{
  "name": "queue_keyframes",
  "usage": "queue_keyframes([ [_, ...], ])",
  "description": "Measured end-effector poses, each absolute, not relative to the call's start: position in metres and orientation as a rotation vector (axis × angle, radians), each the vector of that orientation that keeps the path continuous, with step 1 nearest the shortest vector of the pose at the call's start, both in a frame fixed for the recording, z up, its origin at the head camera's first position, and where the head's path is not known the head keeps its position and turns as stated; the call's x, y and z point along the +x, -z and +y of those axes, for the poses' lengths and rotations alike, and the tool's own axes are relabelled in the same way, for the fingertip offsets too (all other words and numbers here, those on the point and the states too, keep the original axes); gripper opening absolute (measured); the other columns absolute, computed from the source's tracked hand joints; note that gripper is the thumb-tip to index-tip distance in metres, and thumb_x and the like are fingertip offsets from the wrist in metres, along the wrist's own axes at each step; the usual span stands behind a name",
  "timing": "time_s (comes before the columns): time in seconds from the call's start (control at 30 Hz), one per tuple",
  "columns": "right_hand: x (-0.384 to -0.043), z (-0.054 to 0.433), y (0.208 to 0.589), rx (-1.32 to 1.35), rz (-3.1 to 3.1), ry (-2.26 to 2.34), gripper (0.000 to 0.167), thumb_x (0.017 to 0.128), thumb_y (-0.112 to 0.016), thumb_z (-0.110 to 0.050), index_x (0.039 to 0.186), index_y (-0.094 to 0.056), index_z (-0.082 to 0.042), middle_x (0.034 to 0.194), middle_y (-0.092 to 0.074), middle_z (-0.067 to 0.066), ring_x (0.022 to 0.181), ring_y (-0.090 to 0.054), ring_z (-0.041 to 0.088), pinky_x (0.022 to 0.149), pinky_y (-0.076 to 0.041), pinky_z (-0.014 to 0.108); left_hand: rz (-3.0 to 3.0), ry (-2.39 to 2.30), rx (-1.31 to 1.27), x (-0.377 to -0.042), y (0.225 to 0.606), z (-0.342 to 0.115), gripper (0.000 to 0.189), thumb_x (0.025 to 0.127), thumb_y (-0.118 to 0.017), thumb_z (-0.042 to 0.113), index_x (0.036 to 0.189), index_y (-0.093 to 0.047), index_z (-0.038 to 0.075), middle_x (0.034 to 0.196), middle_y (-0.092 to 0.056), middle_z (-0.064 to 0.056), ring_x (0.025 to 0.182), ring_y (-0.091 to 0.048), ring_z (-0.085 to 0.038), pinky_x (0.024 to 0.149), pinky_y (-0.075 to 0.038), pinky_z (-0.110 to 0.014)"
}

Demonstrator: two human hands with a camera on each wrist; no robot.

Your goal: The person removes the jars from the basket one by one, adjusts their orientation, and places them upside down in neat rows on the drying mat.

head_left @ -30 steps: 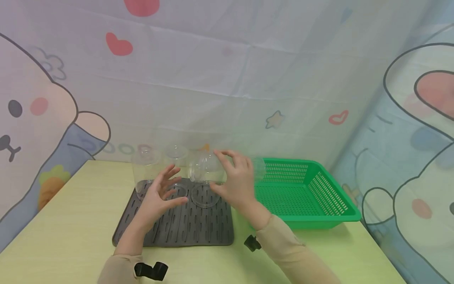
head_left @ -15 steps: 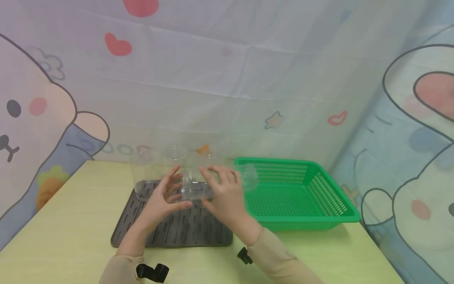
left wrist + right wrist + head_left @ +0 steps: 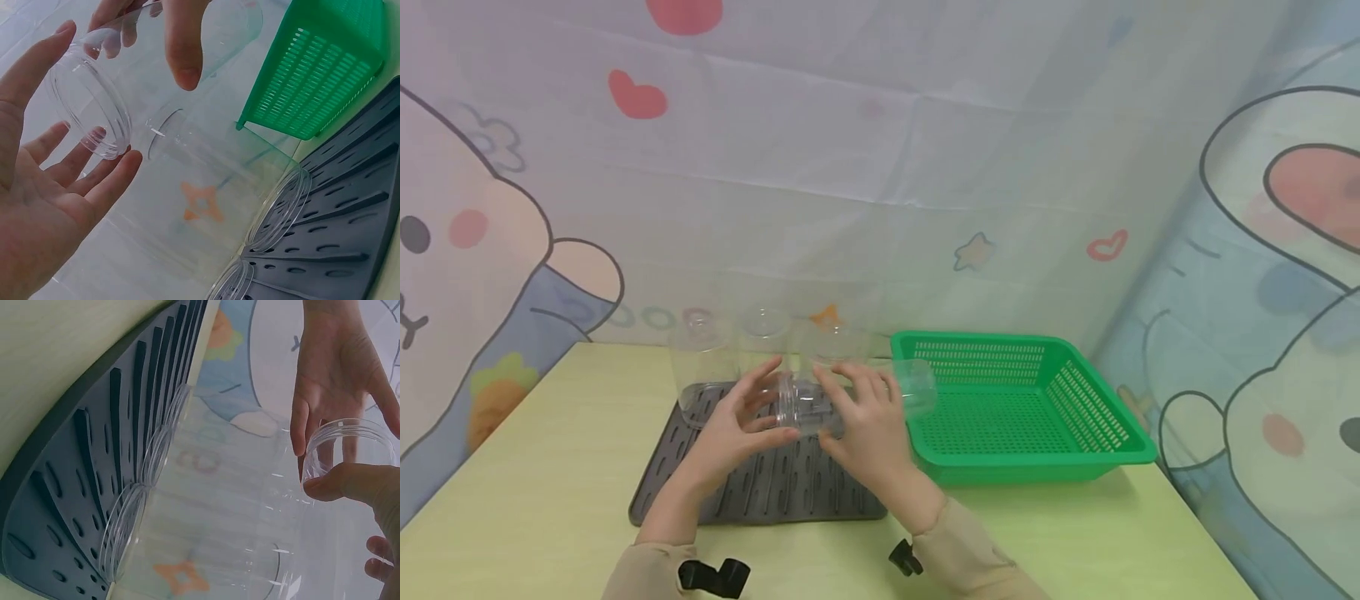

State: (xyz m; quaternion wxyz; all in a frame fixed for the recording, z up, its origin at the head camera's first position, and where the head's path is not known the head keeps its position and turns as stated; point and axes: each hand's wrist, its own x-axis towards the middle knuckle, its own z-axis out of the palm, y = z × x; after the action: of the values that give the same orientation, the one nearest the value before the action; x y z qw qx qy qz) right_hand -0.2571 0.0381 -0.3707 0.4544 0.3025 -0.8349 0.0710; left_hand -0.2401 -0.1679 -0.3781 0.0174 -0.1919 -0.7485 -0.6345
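Observation:
My right hand (image 3: 868,421) grips a clear plastic jar (image 3: 917,387) around its side, thumb nearest me. The jar lies sideways above a dark grey ridged mat (image 3: 760,492), its threaded mouth toward the left. At that mouth is my left hand (image 3: 726,429), thumb and fingers spread around the rim (image 3: 94,106); the fingertips look close to or touching it. Behind the hands, three similar clear jars stand mouth down along the mat's far edge: a left one (image 3: 703,358), a middle one (image 3: 763,329) and a right one (image 3: 835,337). The hands partly hide them.
To the right of the mat, a green slotted plastic basket (image 3: 1030,460) sits on the pale yellow table (image 3: 512,500). A cartoon-printed cloth (image 3: 880,167) hangs right behind the table. Both sleeves carry a black wrist mount (image 3: 715,577).
The right hand has brought the jar down and left, toward the left hand. Its mouth now sits at the left hand's fingers. The left hand has shifted only slightly.

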Motion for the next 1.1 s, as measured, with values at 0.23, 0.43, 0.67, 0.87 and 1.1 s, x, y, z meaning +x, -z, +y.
queue_keyframes([
  [0.23, -0.2580, 0.0395, 0.3759, 0.741, -2.041, -0.170, 0.086, 0.052, -0.095, -0.032, 0.131, -0.061, -0.021, 0.125, -0.060, 0.003, 0.117, -0.055, 0.022, 0.099, -0.045, 0.042, -2.332, 1.958, -0.632, -0.2413, 0.3788, -0.1663, 0.087, 0.086, -0.075, 0.011, 0.156, -0.023, 0.013, 0.159, -0.025, -0.018, 0.141, -0.030, -0.044, 0.107, -0.040, -0.063],
  [0.43, -0.2561, 0.0401, 0.3788, 0.736, -2.053, -0.181, 0.088, 0.052, -0.096, -0.029, 0.132, -0.061, -0.020, 0.126, -0.059, 0.003, 0.119, -0.054, 0.023, 0.101, -0.045, 0.047, -2.347, 1.951, -0.629, -0.2426, 0.3808, -0.1635, 0.086, 0.085, -0.076, 0.012, 0.155, -0.026, 0.012, 0.159, -0.025, -0.017, 0.142, -0.028, -0.044, 0.107, -0.040, -0.063],
  [0.67, -0.2537, 0.0403, 0.3801, 0.724, -2.086, -0.161, 0.087, 0.056, -0.095, -0.028, 0.134, -0.059, -0.018, 0.129, -0.058, 0.004, 0.122, -0.052, 0.024, 0.105, -0.045, 0.051, -2.324, 1.960, -0.630, -0.2443, 0.3834, -0.1607, 0.080, 0.085, -0.075, 0.010, 0.151, -0.031, 0.007, 0.157, -0.028, -0.016, 0.142, -0.027, -0.045, 0.107, -0.040, -0.064],
  [0.87, -0.2514, 0.0407, 0.3806, 0.713, -2.113, -0.179, 0.087, 0.058, -0.095, -0.028, 0.136, -0.057, -0.017, 0.131, -0.057, 0.006, 0.126, -0.051, 0.026, 0.107, -0.043, 0.056, -2.303, 1.978, -0.624, -0.2449, 0.3841, -0.1586, 0.077, 0.085, -0.075, 0.008, 0.149, -0.033, 0.004, 0.155, -0.030, -0.016, 0.141, -0.028, -0.045, 0.106, -0.041, -0.062],
  [1.1, -0.2492, 0.0458, 0.3777, 0.764, -2.142, -0.297, 0.095, 0.056, -0.094, -0.039, 0.139, -0.053, -0.017, 0.136, -0.054, 0.007, 0.136, -0.043, 0.031, 0.108, -0.038, 0.064, -2.285, 1.974, -0.630, -0.2444, 0.3830, -0.1620, 0.074, 0.085, -0.075, 0.008, 0.147, -0.035, 0.005, 0.154, -0.032, -0.015, 0.143, -0.026, -0.044, 0.107, -0.040, -0.062],
])
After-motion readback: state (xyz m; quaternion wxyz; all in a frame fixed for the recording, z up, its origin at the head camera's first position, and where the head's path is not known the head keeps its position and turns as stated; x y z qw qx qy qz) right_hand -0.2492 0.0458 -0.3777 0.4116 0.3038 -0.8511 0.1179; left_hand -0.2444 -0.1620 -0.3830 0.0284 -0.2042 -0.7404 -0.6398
